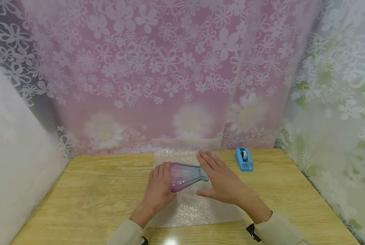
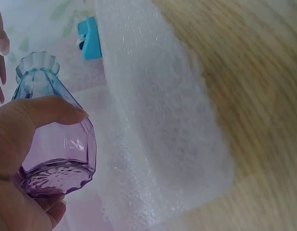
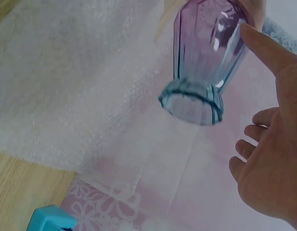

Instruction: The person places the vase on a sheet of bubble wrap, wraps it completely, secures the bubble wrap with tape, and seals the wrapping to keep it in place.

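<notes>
A faceted glass vase point(image 1: 185, 176), purple at its base and fading to blue at the flared, scalloped mouth, is held on its side above a sheet of bubble wrap point(image 1: 194, 212). My left hand point(image 1: 159, 183) grips the purple base end; in the left wrist view its thumb point(image 2: 57, 109) lies across the glass. By the mouth end, my right hand point(image 1: 223, 178) has its fingers extended and thumb spread apart. In the right wrist view that hand point(image 3: 276, 159) is beside the vase point(image 3: 201, 62) and does not grasp it; whether the thumb tip touches the glass I cannot tell.
A blue tape dispenser point(image 1: 244, 159) stands at the back right of the wooden table point(image 1: 109, 194). The bubble wrap's far end runs up against the pink floral curtain point(image 1: 170, 85) behind the table. Pale curtains hang at the left and right sides.
</notes>
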The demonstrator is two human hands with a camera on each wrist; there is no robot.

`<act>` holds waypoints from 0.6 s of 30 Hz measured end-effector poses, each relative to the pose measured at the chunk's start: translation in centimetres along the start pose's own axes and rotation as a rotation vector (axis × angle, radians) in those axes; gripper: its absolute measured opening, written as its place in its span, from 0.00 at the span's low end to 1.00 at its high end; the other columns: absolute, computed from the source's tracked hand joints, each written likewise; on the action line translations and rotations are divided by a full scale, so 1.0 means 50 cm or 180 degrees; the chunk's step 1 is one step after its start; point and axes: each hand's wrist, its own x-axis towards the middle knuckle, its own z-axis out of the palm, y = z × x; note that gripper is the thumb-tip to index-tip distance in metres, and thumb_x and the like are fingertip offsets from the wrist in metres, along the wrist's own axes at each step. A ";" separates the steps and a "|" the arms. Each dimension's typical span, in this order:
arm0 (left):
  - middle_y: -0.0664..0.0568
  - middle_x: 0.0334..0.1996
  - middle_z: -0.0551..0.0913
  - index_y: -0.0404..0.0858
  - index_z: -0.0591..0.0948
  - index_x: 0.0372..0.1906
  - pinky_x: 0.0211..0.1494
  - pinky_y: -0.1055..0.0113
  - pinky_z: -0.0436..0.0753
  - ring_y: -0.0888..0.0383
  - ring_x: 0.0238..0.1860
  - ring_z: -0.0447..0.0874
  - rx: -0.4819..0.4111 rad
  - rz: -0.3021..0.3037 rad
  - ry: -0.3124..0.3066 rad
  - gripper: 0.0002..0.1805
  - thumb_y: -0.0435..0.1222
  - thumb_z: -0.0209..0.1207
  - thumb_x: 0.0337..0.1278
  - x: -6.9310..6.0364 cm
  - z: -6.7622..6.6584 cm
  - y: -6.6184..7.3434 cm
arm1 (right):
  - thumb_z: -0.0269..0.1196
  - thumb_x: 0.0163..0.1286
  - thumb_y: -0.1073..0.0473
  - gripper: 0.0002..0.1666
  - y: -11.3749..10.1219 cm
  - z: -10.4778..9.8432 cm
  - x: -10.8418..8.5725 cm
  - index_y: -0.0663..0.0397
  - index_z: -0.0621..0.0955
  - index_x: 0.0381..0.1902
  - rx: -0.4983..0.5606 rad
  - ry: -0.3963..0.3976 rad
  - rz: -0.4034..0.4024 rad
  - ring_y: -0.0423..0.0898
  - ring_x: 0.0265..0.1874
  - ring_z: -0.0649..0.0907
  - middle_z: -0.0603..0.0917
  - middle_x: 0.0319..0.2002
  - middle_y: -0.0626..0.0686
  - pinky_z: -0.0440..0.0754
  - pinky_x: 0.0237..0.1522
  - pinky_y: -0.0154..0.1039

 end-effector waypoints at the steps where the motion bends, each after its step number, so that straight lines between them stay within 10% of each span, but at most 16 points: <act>1: 0.39 0.54 0.70 0.29 0.63 0.60 0.59 0.48 0.67 0.43 0.56 0.67 -0.0002 0.0004 0.0000 0.51 0.36 0.76 0.23 0.000 0.000 0.003 | 0.69 0.51 0.33 0.65 -0.003 0.002 0.002 0.62 0.53 0.74 0.0000 -0.0024 -0.0014 0.54 0.72 0.50 0.50 0.74 0.57 0.54 0.67 0.53; 18: 0.39 0.54 0.72 0.28 0.64 0.61 0.58 0.50 0.68 0.44 0.55 0.70 0.0150 0.0168 0.0092 0.51 0.36 0.75 0.20 -0.001 0.012 0.040 | 0.76 0.43 0.39 0.69 -0.053 0.036 0.016 0.66 0.54 0.72 -0.0176 -0.0116 -0.0058 0.54 0.72 0.49 0.51 0.74 0.60 0.51 0.69 0.48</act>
